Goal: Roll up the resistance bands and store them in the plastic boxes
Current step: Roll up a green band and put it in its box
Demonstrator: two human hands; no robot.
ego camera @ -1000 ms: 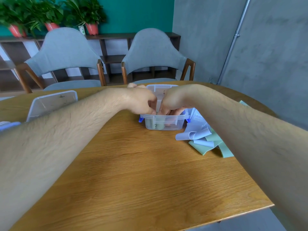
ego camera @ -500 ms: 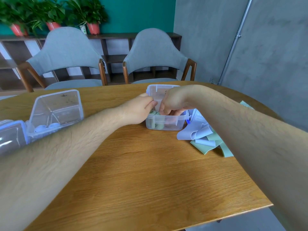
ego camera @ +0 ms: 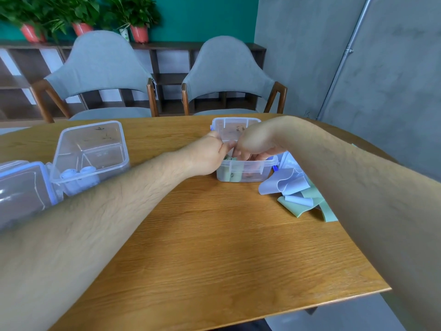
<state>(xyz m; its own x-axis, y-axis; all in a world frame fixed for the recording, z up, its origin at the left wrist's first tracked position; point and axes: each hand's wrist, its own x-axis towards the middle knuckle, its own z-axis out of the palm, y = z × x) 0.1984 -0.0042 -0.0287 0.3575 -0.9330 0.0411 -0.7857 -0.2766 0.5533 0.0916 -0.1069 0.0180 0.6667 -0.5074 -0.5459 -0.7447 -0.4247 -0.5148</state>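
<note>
Clerk: Clear plastic box (ego camera: 245, 175) location?
Inspector: Centred on the grained wooden table (ego camera: 214, 235), green roll (ego camera: 235, 177) inside. Rim is gripped by left hand (ego camera: 207, 155); right hand (ego camera: 253, 144) is curled inside, hold undeterminable. Limp bands (ego camera: 293, 191) are heaped alongside.

The desk (ego camera: 214, 247) carries the central box (ego camera: 248, 164) at mid-depth, its lid (ego camera: 238, 126) upright at the rear edge. Rolled bands (ego camera: 235, 176) lie inside this box. The left hand (ego camera: 207, 154) lies against the box's left rim. The right hand (ego camera: 253, 144) is above the box, with its fingers (ego camera: 248, 156) reaching inside. Loose bands (ego camera: 286, 187) lie on the desk just beside the box, on its right. A second box (ego camera: 95, 149) sits well apart to the left and contains rolls (ego camera: 76, 174). A second lid (ego camera: 21, 187) lies left of it. Two chairs (ego camera: 100, 65) stand behind the desk. A shelf (ego camera: 167, 77) stands behind the chairs, with plants (ego camera: 133, 15) on top.
</note>
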